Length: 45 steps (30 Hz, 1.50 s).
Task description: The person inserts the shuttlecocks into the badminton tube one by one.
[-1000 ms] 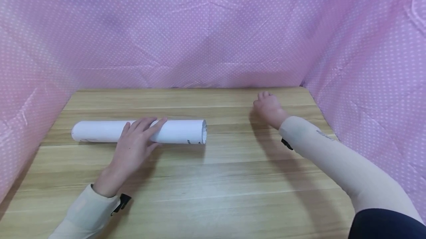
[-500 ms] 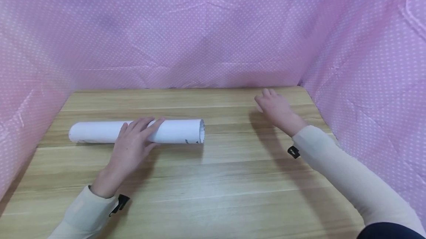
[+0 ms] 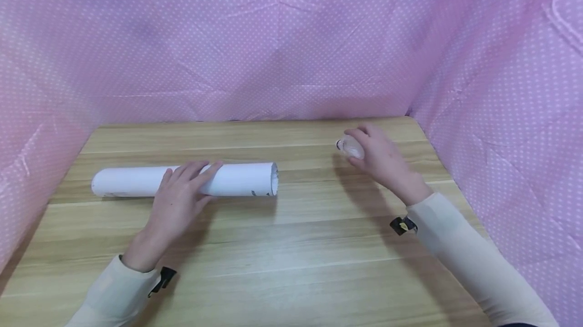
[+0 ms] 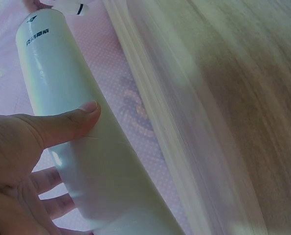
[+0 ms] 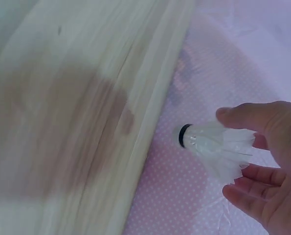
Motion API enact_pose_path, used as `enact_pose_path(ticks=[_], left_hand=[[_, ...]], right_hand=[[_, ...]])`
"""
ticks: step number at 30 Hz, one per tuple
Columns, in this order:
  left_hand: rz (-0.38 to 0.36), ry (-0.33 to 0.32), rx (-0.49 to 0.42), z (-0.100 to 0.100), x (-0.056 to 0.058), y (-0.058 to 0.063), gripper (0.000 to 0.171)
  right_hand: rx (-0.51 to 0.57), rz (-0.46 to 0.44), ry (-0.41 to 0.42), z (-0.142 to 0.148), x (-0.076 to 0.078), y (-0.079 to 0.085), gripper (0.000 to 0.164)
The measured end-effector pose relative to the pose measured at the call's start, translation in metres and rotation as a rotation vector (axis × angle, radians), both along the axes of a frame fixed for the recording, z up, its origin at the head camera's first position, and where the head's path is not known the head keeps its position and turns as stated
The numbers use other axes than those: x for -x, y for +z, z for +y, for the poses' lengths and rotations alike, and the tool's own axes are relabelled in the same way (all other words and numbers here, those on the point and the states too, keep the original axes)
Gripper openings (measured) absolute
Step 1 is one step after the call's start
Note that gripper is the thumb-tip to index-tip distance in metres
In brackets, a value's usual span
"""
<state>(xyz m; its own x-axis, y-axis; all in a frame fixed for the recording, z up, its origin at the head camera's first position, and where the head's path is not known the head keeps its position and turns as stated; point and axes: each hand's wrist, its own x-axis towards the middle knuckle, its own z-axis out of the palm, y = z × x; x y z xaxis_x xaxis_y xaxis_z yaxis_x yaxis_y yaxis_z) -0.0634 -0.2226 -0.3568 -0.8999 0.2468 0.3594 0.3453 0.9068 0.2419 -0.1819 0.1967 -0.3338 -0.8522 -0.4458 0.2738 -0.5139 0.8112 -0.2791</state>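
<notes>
A long white tube (image 3: pixel 241 180) with small black print lies sideways over the left half of the table, its open end to the right. My left hand (image 3: pixel 179 203) grips it near the middle; in the left wrist view the thumb (image 4: pixel 77 122) crosses the near side and the other fingers go behind. To the right, my right hand (image 3: pixel 380 157) holds a white shuttlecock (image 3: pixel 351 147) by its feather skirt. In the right wrist view the shuttlecock (image 5: pixel 211 147) points its black-banded cork away from the palm, the skirt between thumb and fingers.
The wooden table (image 3: pixel 282 256) reaches back to a pink dotted cloth (image 3: pixel 273 64) that hangs behind it and along both sides. A black strap clip (image 3: pixel 403 226) juts from the right sleeve, and another clip (image 3: pixel 162 281) from the left one.
My right hand has turned and come slightly nearer, bringing the shuttlecock, hidden before, into sight. My left hand keeps its grip on the tube, which lies nearly as before.
</notes>
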Motion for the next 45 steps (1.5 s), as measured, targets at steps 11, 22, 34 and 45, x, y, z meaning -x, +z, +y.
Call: enact_pose_path(ticks=[11,22,34,45], left_hand=[[0.009,0.001,0.002,-0.001,-0.001,0.001,0.087],[0.025,-0.003,-0.006,-0.003,-0.001,0.002,0.087],[0.017,-0.006,-0.012,-0.002,0.0,0.001,0.088],[0.016,-0.01,-0.011,-0.001,0.0,0.0,0.087]], right_hand=[[0.428,-0.055,0.075,-0.008,-0.022,-0.012,0.06],[0.79,-0.437,0.167,-0.029,-0.047,-0.023,0.058],[0.869,-0.571,0.22,-0.057,-0.057,-0.031,0.057],[0.905,-0.613,0.244,-0.08,-0.059,-0.036,0.056]])
